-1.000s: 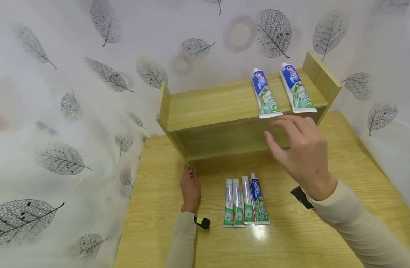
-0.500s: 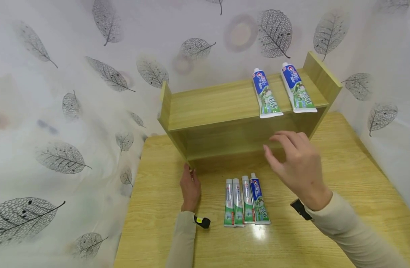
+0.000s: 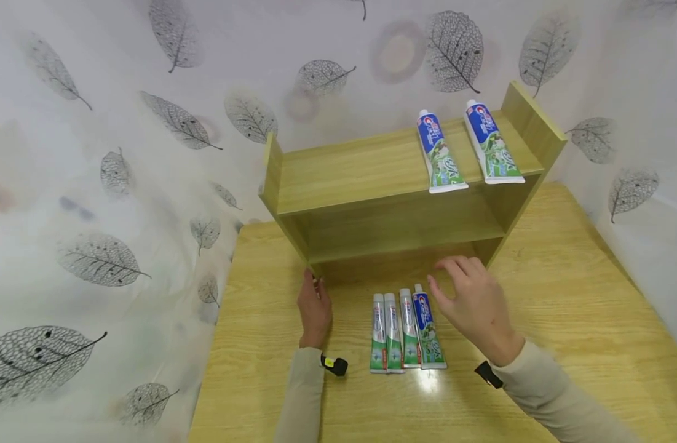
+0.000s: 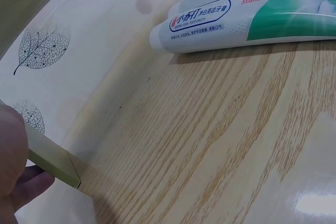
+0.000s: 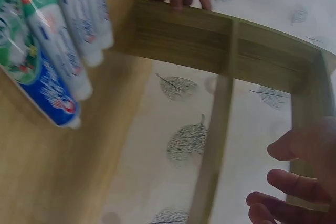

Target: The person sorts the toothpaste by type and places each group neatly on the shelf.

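Observation:
My left hand [image 3: 314, 314] grips the lower left end of a wooden shelf [image 3: 371, 206]. In the left wrist view, thumb and finger sit on either side of the panel's edge [image 4: 55, 166]. My right hand [image 3: 476, 307] hovers with bent, spread fingers and nothing between them, just right of a blue-and-green toothpaste tube [image 3: 428, 332]. Left of that tube lie several white-and-green toothpaste tubes [image 3: 394, 335], caps toward the shelf. Two more blue-and-green tubes, a left one [image 3: 440, 154] and a right one [image 3: 493, 144], rest on the shelf's top board, their flat ends at its front edge.
The shelf stands on a wood-grain table [image 3: 565, 295], near a wall covering [image 3: 344, 37] printed with leaves. A raised side panel [image 3: 534, 114] bounds the top board on the right, and another [image 3: 272, 175] on the left.
My right hand has come down from the shelf's front edge, toward the tubes on the table. My left hand keeps its grip, and the tubes have not moved.

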Demonstrator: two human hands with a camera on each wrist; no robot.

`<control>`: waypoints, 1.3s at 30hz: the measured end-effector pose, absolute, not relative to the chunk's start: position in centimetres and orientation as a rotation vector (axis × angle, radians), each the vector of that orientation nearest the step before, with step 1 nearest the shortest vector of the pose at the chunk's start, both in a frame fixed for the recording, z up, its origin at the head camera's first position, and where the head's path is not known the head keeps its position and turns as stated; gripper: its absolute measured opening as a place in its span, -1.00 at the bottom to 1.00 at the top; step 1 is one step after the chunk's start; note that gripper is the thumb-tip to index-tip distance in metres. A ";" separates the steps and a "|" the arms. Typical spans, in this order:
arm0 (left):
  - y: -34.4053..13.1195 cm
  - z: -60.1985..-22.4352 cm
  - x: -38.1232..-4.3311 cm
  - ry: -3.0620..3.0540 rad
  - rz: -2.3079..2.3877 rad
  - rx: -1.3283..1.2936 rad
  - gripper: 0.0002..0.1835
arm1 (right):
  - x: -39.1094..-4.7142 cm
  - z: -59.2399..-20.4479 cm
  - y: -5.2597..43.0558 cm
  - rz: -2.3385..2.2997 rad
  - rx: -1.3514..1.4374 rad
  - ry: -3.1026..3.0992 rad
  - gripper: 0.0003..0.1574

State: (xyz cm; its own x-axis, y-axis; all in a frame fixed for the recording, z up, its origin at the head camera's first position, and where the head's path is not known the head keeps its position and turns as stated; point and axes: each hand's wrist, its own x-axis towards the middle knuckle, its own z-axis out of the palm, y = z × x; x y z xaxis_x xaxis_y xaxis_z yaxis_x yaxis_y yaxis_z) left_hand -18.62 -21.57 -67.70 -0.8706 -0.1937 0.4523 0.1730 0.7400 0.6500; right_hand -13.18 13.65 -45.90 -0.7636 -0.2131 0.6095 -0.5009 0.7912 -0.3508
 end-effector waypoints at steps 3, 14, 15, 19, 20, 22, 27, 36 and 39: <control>-21.6 -67.7 -18.6 -2.429 -0.969 0.016 -0.60 | -12.8 -47.3 13.6 0.665 0.544 -2.434 -0.72; -21.5 -67.5 -18.2 -2.381 -0.991 -0.010 -0.64 | -10.6 -51.4 13.2 0.745 0.515 -2.604 -0.69; -21.5 -67.5 -18.2 -2.385 -0.990 -0.009 -0.63 | -10.4 -51.7 13.2 0.753 0.510 -2.629 -0.69; -21.7 -67.4 -18.1 -2.405 -1.017 0.014 -0.59 | -9.8 -52.9 13.3 0.781 0.481 -2.735 -0.66; -21.6 -67.1 -18.1 -2.400 -1.031 0.018 -0.57 | -9.7 -53.2 13.3 0.791 0.476 -2.758 -0.64; -21.2 -66.0 -17.6 -2.372 -1.051 -0.001 -0.59 | -9.4 -53.7 13.3 0.810 0.469 -2.799 -0.60; -20.4 -64.2 -17.2 -2.315 -1.032 -0.046 -0.65 | -8.5 -54.9 13.1 0.815 0.473 -2.863 -0.52; -19.5 -62.0 -16.6 -2.358 -1.096 -0.036 -0.64 | -7.7 -56.2 12.8 0.823 0.442 -2.952 -0.51; -19.3 -61.2 -16.7 -2.391 -1.135 -0.011 -0.64 | -7.5 -56.5 12.7 0.856 0.421 -2.979 -0.55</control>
